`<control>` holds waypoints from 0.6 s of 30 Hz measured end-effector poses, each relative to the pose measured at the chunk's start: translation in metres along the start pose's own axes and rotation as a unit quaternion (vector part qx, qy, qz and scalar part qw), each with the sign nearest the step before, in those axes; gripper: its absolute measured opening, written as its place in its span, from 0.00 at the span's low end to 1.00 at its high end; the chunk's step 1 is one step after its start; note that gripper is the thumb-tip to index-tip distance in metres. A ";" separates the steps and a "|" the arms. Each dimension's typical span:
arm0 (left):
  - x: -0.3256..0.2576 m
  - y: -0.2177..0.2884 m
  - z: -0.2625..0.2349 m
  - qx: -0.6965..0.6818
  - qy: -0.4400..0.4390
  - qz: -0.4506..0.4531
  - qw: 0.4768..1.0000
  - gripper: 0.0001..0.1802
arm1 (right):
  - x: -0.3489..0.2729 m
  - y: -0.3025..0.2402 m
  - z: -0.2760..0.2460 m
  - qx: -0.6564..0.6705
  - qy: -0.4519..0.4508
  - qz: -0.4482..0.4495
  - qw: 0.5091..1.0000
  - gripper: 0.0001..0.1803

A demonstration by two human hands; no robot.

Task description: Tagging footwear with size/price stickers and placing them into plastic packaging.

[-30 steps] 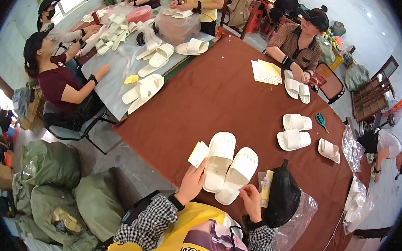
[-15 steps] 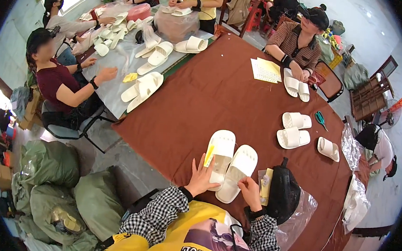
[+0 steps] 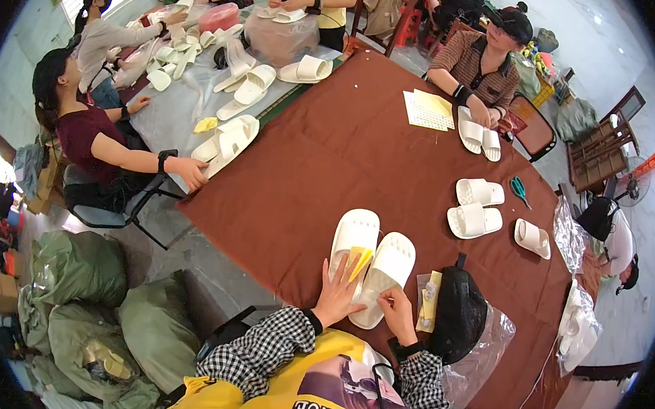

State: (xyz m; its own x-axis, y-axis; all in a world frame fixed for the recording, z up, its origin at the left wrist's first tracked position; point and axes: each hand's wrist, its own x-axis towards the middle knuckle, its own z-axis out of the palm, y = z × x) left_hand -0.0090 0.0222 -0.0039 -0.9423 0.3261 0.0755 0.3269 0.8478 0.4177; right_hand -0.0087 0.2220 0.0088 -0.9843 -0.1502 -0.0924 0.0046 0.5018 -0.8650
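Observation:
A pair of white slide slippers lies on the brown cloth in front of me, toes pointing away: a left slipper (image 3: 357, 228) and a right slipper (image 3: 394, 256). Over the left one's lower part rests my left hand (image 3: 336, 295), its thumb reaching to the right slipper's heel. Between its fingers it holds a yellow paper strip (image 3: 361, 263). At the right slipper's heel edge is my right hand (image 3: 399, 316), thumb and forefinger pinched together. Whatever that pinch holds is too small to tell.
Beside my right hand lie a yellow card in clear plastic (image 3: 428, 301) and a black bag (image 3: 461, 309). Farther right are more white slippers (image 3: 474, 221) and teal scissors (image 3: 521, 192). A co-worker (image 3: 477, 70) handles slippers across the table. Green sacks (image 3: 159, 329) stand at left.
The yellow strip and my left hand have shifted right, over the gap between the slippers. My right hand has moved slightly left and down. At left, a co-worker's hand has reached the slippers by the table edge.

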 end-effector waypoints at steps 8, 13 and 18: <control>0.000 -0.007 0.008 -0.040 -0.025 0.011 0.999 0.58 | 0.002 0.012 -0.004 -0.017 0.002 0.028 0.999 0.06; -0.001 -0.015 -0.003 -0.032 -0.029 0.000 0.999 0.60 | 0.005 0.004 -0.008 -0.037 0.037 0.018 0.998 0.08; 0.000 -0.019 -0.002 -0.073 -0.041 0.008 0.996 0.63 | 0.003 -0.002 -0.005 -0.052 0.038 0.022 0.998 0.08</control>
State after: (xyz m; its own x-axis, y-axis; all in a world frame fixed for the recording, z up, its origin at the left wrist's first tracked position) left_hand -0.0156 0.0057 -0.0098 -0.9258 0.3777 0.0123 0.3231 0.7742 0.5443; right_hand -0.0130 0.2245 0.0125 -0.9940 -0.0633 -0.0889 0.0343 0.5920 -0.8052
